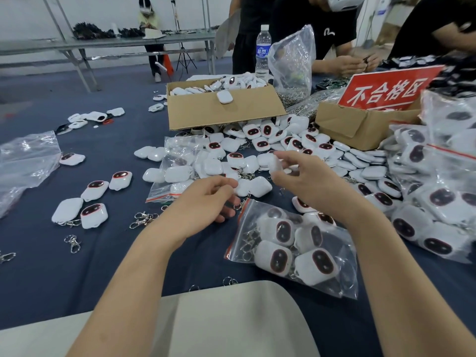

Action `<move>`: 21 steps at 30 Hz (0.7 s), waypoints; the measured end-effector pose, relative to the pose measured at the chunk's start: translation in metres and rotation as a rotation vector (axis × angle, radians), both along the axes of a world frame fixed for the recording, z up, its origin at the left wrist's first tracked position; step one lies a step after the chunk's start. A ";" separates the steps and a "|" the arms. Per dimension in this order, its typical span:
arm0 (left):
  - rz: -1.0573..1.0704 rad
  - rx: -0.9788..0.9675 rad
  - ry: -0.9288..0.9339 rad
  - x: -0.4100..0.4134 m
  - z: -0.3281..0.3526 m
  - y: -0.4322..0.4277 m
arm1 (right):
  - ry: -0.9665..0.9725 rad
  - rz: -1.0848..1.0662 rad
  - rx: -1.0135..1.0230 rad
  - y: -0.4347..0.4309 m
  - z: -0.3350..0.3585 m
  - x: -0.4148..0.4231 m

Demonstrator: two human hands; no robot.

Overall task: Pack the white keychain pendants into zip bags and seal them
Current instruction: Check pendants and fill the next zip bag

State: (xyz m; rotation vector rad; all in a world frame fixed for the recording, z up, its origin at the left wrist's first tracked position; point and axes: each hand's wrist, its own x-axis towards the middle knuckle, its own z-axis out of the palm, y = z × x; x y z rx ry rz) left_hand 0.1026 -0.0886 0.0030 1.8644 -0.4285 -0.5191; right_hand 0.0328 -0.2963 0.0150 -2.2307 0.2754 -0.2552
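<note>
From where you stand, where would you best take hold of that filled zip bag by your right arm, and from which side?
Probably the flat strip by the red zip line on the left edge of the zip bag, coming from the left, near the left hand. The pendants bulge the rest into a lumpy shape; that edge lies thin, so fingers can pinch it.

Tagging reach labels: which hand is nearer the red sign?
Right. The right hand is in front of the red sign, slightly left; left hand sits farther left and nearer the wearer.
</note>
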 end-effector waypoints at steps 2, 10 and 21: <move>0.014 -0.082 -0.019 -0.002 0.002 -0.003 | -0.084 0.079 0.223 0.009 0.007 0.000; 0.039 -0.260 -0.174 -0.008 0.011 -0.010 | -0.142 0.306 0.512 0.027 0.014 -0.001; 0.080 -0.358 -0.208 -0.010 0.015 -0.009 | -0.138 0.226 0.390 0.026 0.009 0.003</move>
